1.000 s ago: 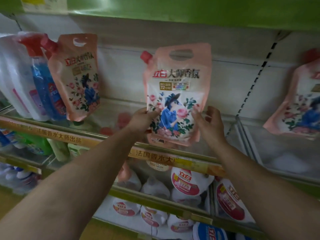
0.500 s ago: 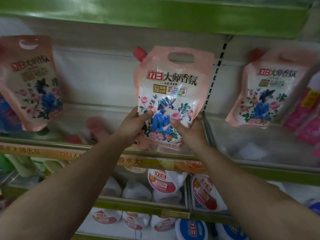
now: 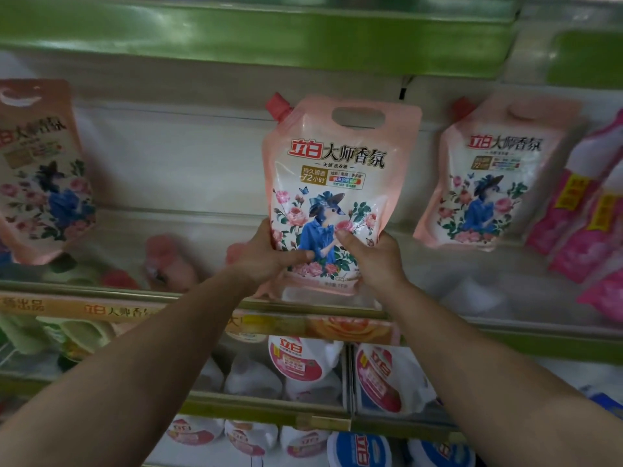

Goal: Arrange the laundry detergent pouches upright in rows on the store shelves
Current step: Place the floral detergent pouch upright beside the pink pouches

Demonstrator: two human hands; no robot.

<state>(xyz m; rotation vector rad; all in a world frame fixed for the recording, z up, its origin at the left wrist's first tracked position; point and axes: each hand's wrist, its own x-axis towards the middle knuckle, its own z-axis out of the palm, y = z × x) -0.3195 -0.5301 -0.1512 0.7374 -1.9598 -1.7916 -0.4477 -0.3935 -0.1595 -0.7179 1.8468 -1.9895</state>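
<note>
— Gripping anything just now?

— Yes. Both hands hold one pink pouch (image 3: 337, 197) by its lower part. The left hand (image 3: 269, 257) is curled round the lower left edge, its thumb laid across the front print. The right hand (image 3: 374, 257) clasps the lower right edge, thumb pressed on the front near the roses.

— How does the pouch sit between them?

— Upright, front facing out, red spout cap (image 3: 278, 106) at the top left and the handle cut-out at the top, well above both hands. Its base is just below the hands, over the front rail of the shelf (image 3: 202, 298); whether it touches the shelf floor I cannot tell.

— And beside the hands?

— To the right of the right hand, apart from it, a second pink pouch (image 3: 495, 176) of the same print leans tilted against the back wall. Further right stand magenta refill packs (image 3: 580, 210), blurred. Far to the left of the left hand a third pouch (image 3: 40, 173) stands at the edge of view, leaning a little.

— Below the hands?

— Under both forearms, the lower shelf holds white bottles (image 3: 303, 362) with pink round labels, and beneath those a row of bottles with blue labels (image 3: 360, 449).
</note>
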